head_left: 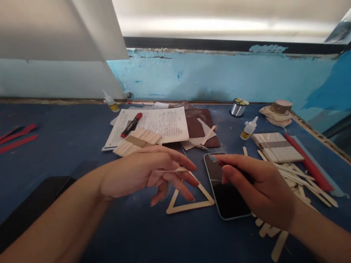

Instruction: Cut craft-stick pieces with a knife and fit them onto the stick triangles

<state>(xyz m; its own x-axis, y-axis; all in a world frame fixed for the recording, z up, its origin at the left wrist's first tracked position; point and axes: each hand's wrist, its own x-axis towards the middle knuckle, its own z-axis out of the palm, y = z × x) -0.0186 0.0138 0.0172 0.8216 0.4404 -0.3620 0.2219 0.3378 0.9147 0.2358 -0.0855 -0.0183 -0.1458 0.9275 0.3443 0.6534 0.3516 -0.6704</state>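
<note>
I see the left hand (150, 166) mid-frame, a craft stick (180, 169) between its fingers, above a stick triangle (190, 206) on the blue counter (130, 254); right of centre, the right hand (262, 187) pinches a partly hidden tool (213, 159) over a phone (232, 204).

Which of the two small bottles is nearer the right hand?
The bottle just in front of the metallic spool; the other bottle is farther left, beyond the papers.

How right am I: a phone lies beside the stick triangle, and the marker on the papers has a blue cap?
Not quite: the cap is red, as the head view shows. The phone does lie beside the stick triangle, the marker on the papers.
</note>
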